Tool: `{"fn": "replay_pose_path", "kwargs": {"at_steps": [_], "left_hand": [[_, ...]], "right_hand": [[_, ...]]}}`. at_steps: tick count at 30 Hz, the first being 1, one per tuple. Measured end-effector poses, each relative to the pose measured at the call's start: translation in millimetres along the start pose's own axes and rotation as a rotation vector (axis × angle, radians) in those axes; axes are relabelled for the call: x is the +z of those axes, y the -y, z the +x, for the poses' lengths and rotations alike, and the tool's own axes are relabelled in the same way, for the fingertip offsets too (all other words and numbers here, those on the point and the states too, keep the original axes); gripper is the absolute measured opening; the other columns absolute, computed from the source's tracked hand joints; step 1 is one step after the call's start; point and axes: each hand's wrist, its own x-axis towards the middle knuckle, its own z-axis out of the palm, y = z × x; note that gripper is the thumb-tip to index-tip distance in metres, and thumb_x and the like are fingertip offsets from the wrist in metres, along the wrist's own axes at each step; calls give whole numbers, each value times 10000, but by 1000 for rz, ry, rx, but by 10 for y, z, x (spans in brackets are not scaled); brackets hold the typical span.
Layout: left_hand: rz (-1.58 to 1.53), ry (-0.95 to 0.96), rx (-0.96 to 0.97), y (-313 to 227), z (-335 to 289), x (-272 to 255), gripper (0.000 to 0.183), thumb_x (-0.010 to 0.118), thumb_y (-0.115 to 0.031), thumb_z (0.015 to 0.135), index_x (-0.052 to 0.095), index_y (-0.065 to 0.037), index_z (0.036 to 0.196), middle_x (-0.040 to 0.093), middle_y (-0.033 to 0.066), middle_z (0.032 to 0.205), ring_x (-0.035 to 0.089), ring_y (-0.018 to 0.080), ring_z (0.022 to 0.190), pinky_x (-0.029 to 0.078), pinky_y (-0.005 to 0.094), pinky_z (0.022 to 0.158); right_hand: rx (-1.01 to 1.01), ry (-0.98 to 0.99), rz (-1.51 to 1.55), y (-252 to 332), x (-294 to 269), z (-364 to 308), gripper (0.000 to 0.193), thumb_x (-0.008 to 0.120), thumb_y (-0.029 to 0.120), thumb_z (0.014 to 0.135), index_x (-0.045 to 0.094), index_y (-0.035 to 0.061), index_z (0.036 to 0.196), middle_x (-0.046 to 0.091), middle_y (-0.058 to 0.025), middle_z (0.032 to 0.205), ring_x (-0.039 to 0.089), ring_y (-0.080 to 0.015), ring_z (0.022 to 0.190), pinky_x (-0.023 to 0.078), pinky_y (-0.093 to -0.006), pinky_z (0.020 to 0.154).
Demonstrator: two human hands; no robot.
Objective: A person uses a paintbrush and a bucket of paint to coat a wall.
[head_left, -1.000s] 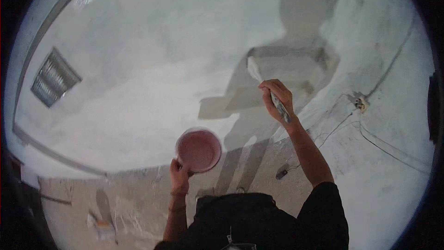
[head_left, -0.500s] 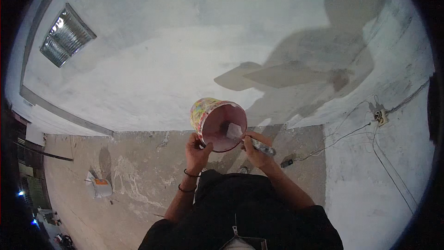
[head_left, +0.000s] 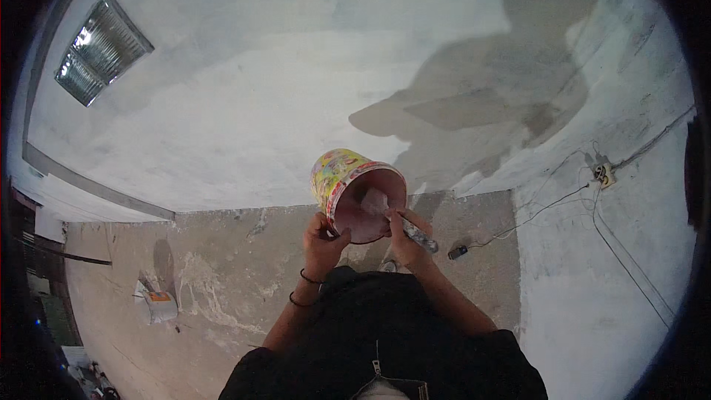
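A multicoloured bucket [head_left: 338,170] with a reddish inside is tipped so that its mouth faces me. At the lower left rim my left hand [head_left: 324,244] grips it, thumb at the mouth and fingers around the outer side. My right hand [head_left: 409,241] is closed around the splattered handle of a paintbrush [head_left: 421,237] beside the right rim. The brush's pale, broad head reaches into the bucket; its exact make is hard to see in the shade. The bucket's bottom inside is dark and any contents are unclear.
Ahead stands a patchy white wall [head_left: 252,118] with my shadow on it and a glass-block window [head_left: 104,48]. A white container [head_left: 157,304] sits on the stained floor [head_left: 222,252] at left. Cables run from a socket [head_left: 605,175] to a small black device [head_left: 458,252].
The bucket has shifted slightly right and turned, showing more of its patterned side. Both hands keep their hold, and the brush head remains inside. The view has shifted a little.
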Motion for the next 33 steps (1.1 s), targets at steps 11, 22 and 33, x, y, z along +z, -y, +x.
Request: {"fn": "replay_pose_path", "kwargs": {"at_steps": [11,22,33], "left_hand": [[31,69,-42,-236,-143,-569,244,723,-5,804,516,-50,926,560,-20,817,522,39,731,457,203,624],[-239,32,-246,-177,-383,-670,209,660,-18,884,460,-67,914,559,-8,831,537,55,719,505,237,655],[-76,89,-290,-244,-215,358,207,659,-44,884,457,-72,847,560,15,829,577,67,723,564,258,632]], "right_hand": [[127,-1,-102,169,470,-380,222,562,156,961,677,-29,1000,701,-103,853,672,-142,698,541,-271,630],[118,40,211,258,387,-857,261,485,164,989,642,-32,1060,683,-126,922,674,-170,787,542,-294,695],[-37,-23,316,-64,-708,-630,271,464,162,990,638,-29,1071,668,-133,897,655,-184,796,529,-321,734]]}}
